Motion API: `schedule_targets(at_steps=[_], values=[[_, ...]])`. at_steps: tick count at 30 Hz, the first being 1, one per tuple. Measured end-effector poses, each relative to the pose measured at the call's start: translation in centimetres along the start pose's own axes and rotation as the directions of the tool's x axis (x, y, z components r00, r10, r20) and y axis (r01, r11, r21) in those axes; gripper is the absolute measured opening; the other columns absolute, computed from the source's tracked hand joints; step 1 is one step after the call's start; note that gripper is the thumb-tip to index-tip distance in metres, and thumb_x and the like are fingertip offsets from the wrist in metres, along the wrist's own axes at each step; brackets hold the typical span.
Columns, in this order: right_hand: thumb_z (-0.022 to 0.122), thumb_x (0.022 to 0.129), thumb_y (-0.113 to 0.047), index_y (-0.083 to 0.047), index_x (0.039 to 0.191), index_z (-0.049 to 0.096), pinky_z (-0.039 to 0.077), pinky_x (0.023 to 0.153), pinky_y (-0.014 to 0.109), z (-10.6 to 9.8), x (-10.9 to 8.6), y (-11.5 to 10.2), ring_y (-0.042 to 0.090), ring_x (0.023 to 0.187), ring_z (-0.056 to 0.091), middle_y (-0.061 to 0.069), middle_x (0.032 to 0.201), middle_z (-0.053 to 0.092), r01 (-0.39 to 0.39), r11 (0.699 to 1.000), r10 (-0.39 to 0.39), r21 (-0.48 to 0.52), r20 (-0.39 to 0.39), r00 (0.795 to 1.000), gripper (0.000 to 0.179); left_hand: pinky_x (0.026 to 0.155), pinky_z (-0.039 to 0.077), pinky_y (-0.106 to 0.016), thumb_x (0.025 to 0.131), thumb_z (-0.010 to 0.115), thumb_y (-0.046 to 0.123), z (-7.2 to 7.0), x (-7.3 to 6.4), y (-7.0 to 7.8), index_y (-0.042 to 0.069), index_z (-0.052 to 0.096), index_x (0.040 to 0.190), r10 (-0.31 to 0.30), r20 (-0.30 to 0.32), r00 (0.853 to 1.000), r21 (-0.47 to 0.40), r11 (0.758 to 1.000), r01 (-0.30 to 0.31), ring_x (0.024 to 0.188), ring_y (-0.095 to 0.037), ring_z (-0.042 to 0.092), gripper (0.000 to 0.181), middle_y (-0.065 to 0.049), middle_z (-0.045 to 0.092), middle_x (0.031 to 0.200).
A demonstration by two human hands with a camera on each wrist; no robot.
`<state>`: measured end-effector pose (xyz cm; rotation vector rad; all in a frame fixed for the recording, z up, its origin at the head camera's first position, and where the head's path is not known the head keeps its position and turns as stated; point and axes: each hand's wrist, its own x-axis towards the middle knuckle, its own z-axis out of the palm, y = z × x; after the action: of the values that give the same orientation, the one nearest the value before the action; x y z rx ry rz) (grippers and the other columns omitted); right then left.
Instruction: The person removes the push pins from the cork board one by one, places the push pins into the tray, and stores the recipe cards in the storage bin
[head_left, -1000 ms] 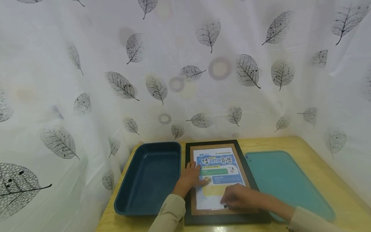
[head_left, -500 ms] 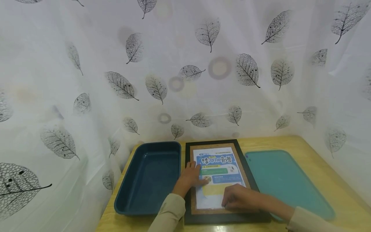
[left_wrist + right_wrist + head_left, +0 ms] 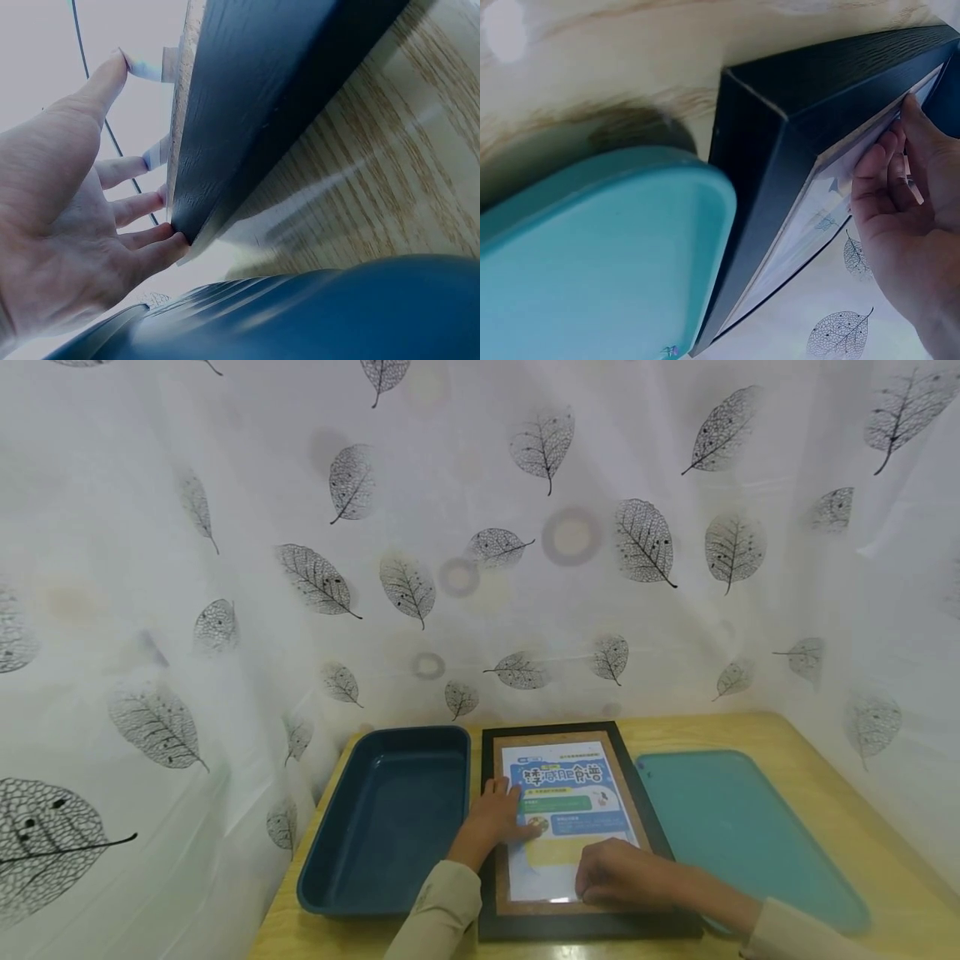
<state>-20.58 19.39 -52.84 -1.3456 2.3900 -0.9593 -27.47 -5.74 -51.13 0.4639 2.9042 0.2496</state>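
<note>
A printed poster sheet (image 3: 573,800) in blue, white and yellow lies on a cork board (image 3: 536,908) with a black frame (image 3: 592,928). My left hand (image 3: 491,818) rests on the sheet's left side, fingers spread. In the left wrist view, the little finger of that hand (image 3: 82,210) touches the black frame (image 3: 232,97). At the sheet's bottom edge my right hand (image 3: 618,874) is curled, its fingertips down on the board. The right wrist view shows this hand (image 3: 907,187) with thumb and fingers drawn together near the frame's inner edge; the small black piece at its fingertips is hidden now.
A dark blue tray (image 3: 401,897) stands left of the board. To the right lies a turquoise tray (image 3: 757,835), close against the frame. All are on a wood-grain table (image 3: 750,727), with a leaf-print curtain (image 3: 450,485) behind.
The right hand has shifted very slightly right along the sheet's bottom edge. The small black piece visible at its fingertips a second ago is covered by the hand. The left hand stays put.
</note>
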Motion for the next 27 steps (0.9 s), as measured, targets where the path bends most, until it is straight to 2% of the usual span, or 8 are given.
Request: schedule_targets(at_steps=[14, 27], values=[[0.075, 0.093, -0.014, -0.022, 0.097, 0.072, 0.055, 0.069, 0.019, 0.13, -0.02, 0.22, -0.006, 0.078, 0.060, -0.019, 0.089, 0.064, -0.042, 0.999, 0.042, 0.000, 0.004, 0.999, 0.009, 0.118, 0.039, -0.050, 0.088, 0.073, 0.063, -0.25, -0.01, 0.19, 0.008, 0.047, 0.154, -0.011, 0.016, 1.000, 0.012, 1.000, 0.011, 0.147, -0.037, 0.036, 0.090, -0.017, 0.039, 0.161], [0.076, 0.093, -0.013, -0.019, 0.097, 0.073, 0.055, 0.069, 0.019, -0.34, 0.18, -0.03, -0.005, 0.078, 0.061, -0.015, 0.089, 0.067, -0.045, 0.999, 0.045, 0.029, 0.018, 0.999, 0.008, 0.118, 0.038, -0.052, 0.089, 0.074, 0.062, -0.43, -0.16, 0.18, 0.007, 0.046, 0.155, -0.013, 0.025, 1.000, 0.001, 1.000, 0.013, 0.148, -0.037, 0.034, 0.090, -0.018, 0.038, 0.161]])
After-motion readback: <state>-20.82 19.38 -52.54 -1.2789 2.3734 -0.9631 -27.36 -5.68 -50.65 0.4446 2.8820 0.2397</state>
